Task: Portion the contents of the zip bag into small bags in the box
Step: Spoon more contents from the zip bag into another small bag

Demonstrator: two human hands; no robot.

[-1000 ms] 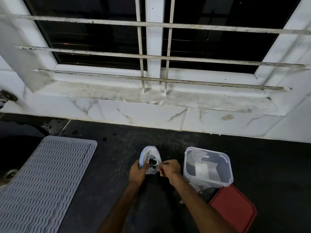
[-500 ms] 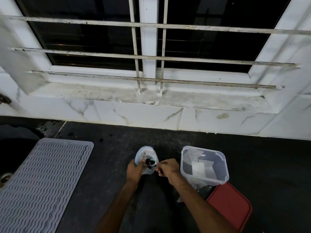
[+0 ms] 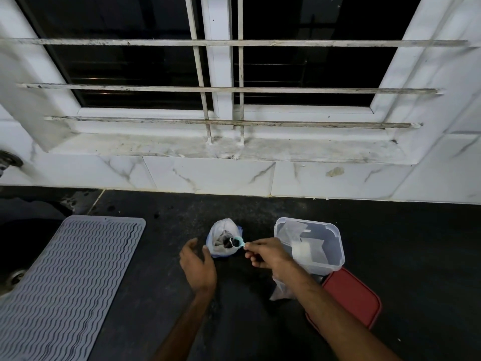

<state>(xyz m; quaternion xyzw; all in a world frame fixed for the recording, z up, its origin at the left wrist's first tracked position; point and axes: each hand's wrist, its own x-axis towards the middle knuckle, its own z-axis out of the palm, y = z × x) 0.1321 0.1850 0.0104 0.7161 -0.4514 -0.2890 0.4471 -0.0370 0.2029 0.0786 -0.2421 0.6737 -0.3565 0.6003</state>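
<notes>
On the dark counter (image 3: 390, 256), below the barred window (image 3: 216, 74), a zip bag (image 3: 223, 238) stands open with dark contents showing inside. The right hand (image 3: 268, 252) pinches the handle of a small teal spoon (image 3: 238, 242) between fingertips, the bowl of the spoon dipped into the mouth of the bag. The left hand (image 3: 197, 267) sits just near and left of the bag, fingers spread and curled loosely, holding nothing; whether the thumb touches the bag is unclear. Just right of the bag stands a clear plastic box (image 3: 335, 246) with small clear bags (image 3: 304, 251) lying inside. A red lid (image 3: 351, 295) lies flat on the near side of the box, and a crumpled clear bag (image 3: 281, 290) shows under the right wrist. A grey ribbed mat (image 3: 65, 282) covers the counter at the far left.
</notes>
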